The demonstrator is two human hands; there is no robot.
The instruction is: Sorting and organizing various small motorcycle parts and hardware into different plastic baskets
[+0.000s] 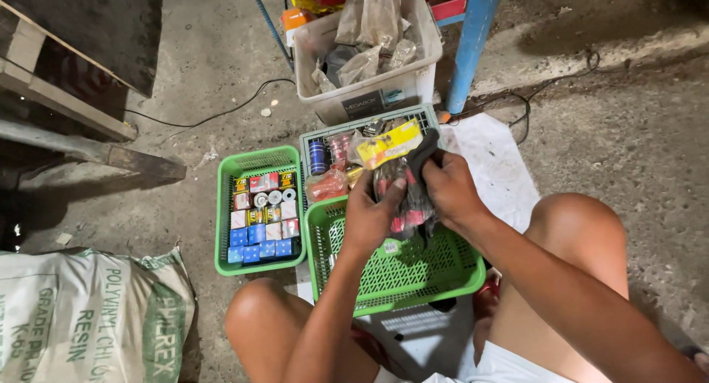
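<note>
Holding a clear plastic packet of small red-and-black parts [405, 206] with both hands over a green plastic basket [443, 268]. Left hand [373, 217] closed on packet's left edge, thumb pressed up on front. Right hand [450, 191] closed on packet's upper right, fingers curled around dark top part. Hands close together, packet between them, touching both. Yellow header card [388, 143] sticking up just above hands; cannot tell if it belongs to the same packet. Behind hands, grey-green crate [425, 117] with blue spool [317, 158] and more bagged parts. Left of hands, second green basket [258, 161] packed with small boxes [262, 220] in rows, blue ones at near end. Farther back, white plastic tub [413, 80] stuffed with clear bags. Blue post [473, 43] right of tub. Printed white sack [88, 316] at lower left on concrete floor [628, 132]. Bare knees either side of basket.
</note>
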